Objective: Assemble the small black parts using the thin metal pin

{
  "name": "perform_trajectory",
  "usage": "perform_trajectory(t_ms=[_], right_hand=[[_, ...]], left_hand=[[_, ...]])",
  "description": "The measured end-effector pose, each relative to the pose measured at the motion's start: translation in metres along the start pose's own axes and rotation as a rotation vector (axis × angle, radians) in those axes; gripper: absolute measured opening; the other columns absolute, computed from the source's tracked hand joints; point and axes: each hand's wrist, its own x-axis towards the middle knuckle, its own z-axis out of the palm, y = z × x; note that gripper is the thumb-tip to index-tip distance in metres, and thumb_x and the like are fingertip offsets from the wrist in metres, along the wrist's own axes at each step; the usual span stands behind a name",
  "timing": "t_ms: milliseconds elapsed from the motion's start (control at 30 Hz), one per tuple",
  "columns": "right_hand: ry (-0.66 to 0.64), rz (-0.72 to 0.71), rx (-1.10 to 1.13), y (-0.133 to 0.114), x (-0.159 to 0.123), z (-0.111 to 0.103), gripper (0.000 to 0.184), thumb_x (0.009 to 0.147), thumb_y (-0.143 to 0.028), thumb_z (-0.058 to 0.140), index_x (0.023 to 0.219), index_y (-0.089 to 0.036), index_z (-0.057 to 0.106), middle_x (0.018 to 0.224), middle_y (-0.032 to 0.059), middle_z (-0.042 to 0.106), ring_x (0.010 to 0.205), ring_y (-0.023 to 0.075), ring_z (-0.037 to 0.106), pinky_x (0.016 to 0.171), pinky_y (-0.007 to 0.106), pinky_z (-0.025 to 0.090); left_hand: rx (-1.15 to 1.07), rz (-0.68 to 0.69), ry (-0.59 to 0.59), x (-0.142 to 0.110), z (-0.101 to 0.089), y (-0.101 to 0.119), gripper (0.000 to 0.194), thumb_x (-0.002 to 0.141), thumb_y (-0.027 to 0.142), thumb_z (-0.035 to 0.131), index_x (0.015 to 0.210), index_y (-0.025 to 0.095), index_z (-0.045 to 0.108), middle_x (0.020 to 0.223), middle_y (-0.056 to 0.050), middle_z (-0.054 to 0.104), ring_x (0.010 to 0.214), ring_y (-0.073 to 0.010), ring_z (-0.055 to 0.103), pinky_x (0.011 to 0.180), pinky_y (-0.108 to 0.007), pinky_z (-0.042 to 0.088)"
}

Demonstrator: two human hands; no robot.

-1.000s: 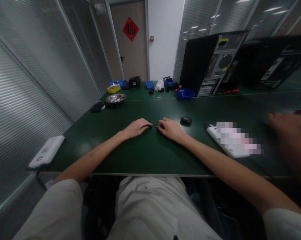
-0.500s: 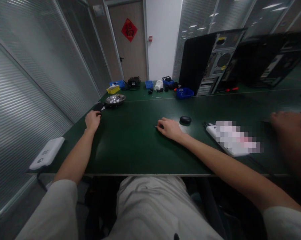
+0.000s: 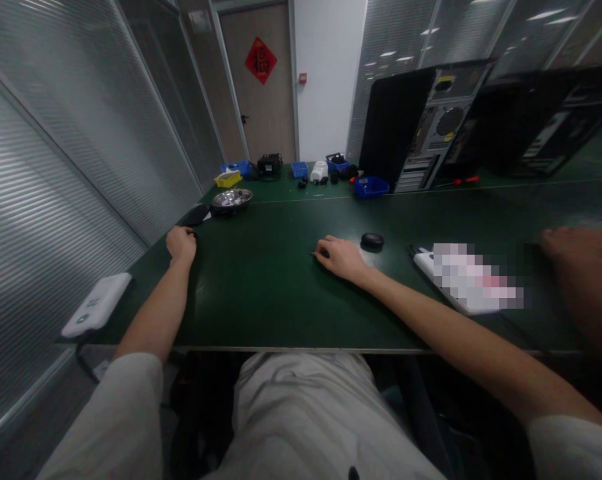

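Observation:
My left hand [image 3: 181,244] is closed near the table's left side, with a small dark thing at its fingertips that I cannot make out. Just beyond it lie a flat black object [image 3: 197,215] and a shiny metal bowl [image 3: 232,199] containing small pieces. Resting on the green table [image 3: 261,287], my right hand [image 3: 341,257] has its fingers curled in a pinch. A thin, pointed tip [image 3: 313,253] sticks out to the left from those fingers; the rest is hidden. A black oval case [image 3: 372,241] lies just right of my right hand.
A white device [image 3: 97,305] stands at the left edge, and another white device [image 3: 433,277], partly blurred out, lies to the right. Another person's hand [image 3: 578,243] is at far right. Blue bins [image 3: 371,187] and a computer tower [image 3: 398,127] stand at the back.
My left hand has drawn slightly back and left, away from the flat black object, which shows more now. My right hand stays in place.

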Motion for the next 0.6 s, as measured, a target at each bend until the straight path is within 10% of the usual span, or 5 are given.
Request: perform_trajectory(t_ms=[600], right_hand=[[-0.019, 0.002, 0.012, -0.001, 0.0, -0.003, 0.026, 0.103, -0.044, 0.052, 0.106, -0.024, 0.068, 0.11, 0.0063, 0.067, 0.087, 0.0193, 0.063, 0.064, 0.028, 0.036]], left_hand=[[0.079, -0.041, 0.005, -0.005, -0.01, 0.009, 0.032, 0.092, 0.02, 0.054, 0.113, 0.015, 0.078, 0.117, -0.02, 0.069, 0.108, -0.0345, 0.062, 0.092, -0.045, 0.05]])
